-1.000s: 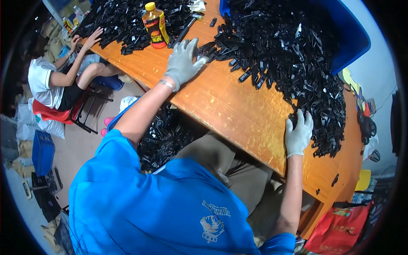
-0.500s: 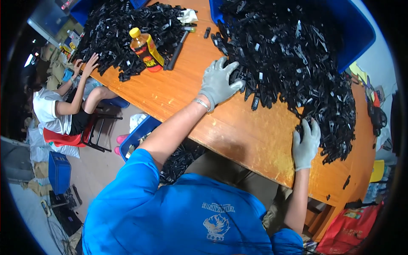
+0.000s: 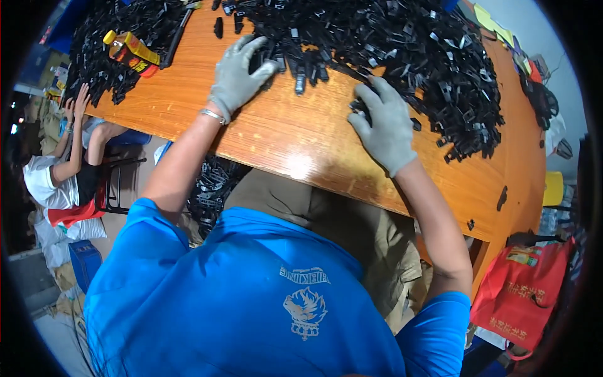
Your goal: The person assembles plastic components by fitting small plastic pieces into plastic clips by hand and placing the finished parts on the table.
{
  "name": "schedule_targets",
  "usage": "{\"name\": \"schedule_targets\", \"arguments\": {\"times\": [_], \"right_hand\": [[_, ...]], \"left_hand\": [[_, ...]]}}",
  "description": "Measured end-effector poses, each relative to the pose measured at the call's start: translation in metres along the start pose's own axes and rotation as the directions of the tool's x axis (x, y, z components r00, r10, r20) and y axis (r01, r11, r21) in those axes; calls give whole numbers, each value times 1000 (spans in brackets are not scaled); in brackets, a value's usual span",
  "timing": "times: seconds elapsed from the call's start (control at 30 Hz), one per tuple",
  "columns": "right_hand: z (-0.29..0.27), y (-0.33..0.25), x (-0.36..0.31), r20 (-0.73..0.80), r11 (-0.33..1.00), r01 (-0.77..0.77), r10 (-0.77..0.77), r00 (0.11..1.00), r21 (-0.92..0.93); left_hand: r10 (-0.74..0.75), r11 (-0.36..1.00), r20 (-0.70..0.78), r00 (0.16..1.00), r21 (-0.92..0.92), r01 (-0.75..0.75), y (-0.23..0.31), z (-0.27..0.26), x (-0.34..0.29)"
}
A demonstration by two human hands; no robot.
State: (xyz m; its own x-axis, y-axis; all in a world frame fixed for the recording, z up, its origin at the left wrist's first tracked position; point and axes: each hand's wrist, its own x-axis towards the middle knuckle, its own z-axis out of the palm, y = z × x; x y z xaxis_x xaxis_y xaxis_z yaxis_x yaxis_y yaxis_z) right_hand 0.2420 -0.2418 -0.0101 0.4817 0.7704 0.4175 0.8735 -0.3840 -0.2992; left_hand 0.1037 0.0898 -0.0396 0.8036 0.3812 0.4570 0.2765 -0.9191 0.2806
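A large heap of small black plastic clips covers the far side of the wooden table. My left hand, in a grey glove, rests at the heap's near left edge. Its fingers are apart, with the tips beside loose clips. My right hand, gloved too, lies farther right on the tabletop with fingers spread and bent. A small black piece shows between its thumb and forefinger; whether it is gripped I cannot tell. More clips touch its fingertips.
Left stand a yellow-capped bottle, a black-handled tool and a second clip pile. A seated co-worker has raised hands there. A red bag hangs by the table's right end. Stray black bits lie near that edge.
The view has shifted, so the table sits higher and farther left. My right hand has moved left along the heap's near edge, closer to my left hand, which stays about where it was.
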Motion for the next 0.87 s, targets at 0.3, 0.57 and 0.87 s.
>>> {"name": "schedule_targets", "arguments": {"times": [0.3, 0.57, 0.87], "right_hand": [[-14, 25, -9, -265, 991, -2, 37, 964, 133], [-19, -14, -28, -67, 994, -60, 66, 996, 92], [8, -49, 7, 85, 988, -136, 142, 986, -75]], "left_hand": [[9, 1000, 12, 1000, -18, -9, -2, 5, 3], [-4, 996, 3, 1000, 85, 4, 11, 0, 1], [-6, 999, 50, 999, -53, 9, 34, -13, -23]]}}
